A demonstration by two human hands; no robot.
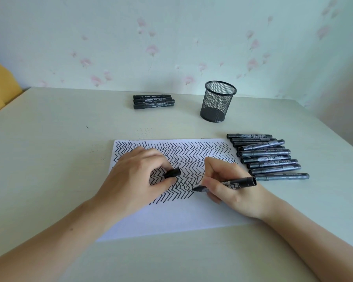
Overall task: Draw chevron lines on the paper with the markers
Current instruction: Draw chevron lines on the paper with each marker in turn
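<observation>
A white sheet of paper [171, 218] lies on the table, its upper part filled with rows of black chevron lines [190, 153]. My right hand [230, 192] grips an uncapped black marker [238, 183], whose tip touches the paper at the end of the lowest chevron row. My left hand [135, 180] rests on the paper and pinches the marker's black cap [172, 173] between its fingers.
Several capped black markers [269, 157] lie in a pile right of the paper. A smaller stack of black markers [153, 102] sits at the back. A black mesh pen cup [217, 101] stands behind the paper. A flowered wall borders the table.
</observation>
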